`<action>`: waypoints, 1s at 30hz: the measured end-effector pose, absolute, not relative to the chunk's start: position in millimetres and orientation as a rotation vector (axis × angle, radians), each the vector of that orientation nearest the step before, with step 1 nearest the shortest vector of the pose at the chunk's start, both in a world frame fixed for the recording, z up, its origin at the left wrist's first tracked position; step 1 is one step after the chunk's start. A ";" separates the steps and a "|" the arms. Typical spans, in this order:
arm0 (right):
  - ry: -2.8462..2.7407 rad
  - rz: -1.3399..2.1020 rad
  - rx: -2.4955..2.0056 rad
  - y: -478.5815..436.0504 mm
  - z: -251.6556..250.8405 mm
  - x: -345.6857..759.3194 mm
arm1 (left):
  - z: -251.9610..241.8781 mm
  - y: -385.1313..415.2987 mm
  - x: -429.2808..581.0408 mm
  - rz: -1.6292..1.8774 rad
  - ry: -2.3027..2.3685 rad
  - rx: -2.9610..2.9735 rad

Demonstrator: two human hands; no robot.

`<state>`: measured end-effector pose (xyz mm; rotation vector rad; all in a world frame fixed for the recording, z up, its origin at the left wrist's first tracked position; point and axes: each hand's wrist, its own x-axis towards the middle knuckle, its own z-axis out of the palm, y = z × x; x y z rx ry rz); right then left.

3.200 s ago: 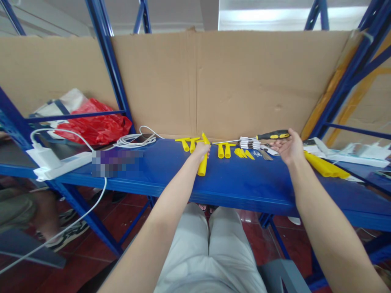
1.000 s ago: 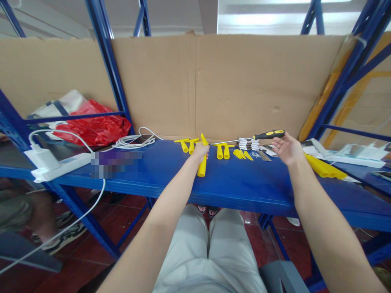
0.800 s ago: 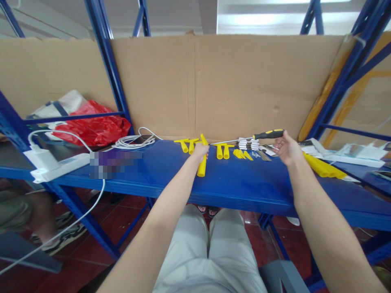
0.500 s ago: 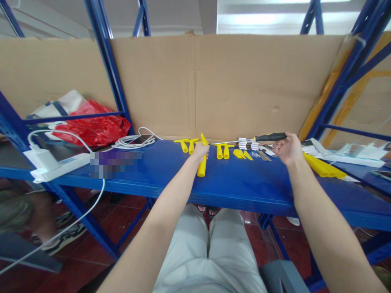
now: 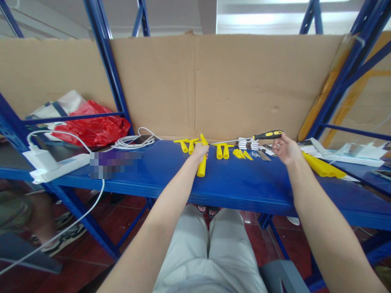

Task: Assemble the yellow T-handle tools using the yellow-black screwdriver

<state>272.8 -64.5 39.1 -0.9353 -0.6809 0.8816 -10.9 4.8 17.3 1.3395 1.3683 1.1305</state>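
Head: one screwdriver, apparently five yellow handles

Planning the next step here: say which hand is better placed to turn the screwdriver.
Likely the right hand: it is at the handle end of the screwdriver, while the left hand grips a yellow piece by the tip.

Yellow patches on screwdriver handle again face-on

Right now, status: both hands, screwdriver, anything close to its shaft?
Left hand closed around yellow tube. Right hand at handle end of screwdriver, tip near the yellow tube. Two yellow T-shaped pieces close by shaft.
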 end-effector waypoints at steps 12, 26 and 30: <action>-0.713 0.903 -0.907 -61.0 35.5 279.3 | 18.4 4.1 -10.8 1.121 1.367 1.357; -0.750 0.795 -0.979 -59.6 31.4 275.2 | 16.5 8.5 -11.4 1.136 1.402 1.341; -0.724 0.816 -0.940 -53.3 28.1 284.3 | 18.7 3.6 -10.9 1.134 1.383 1.340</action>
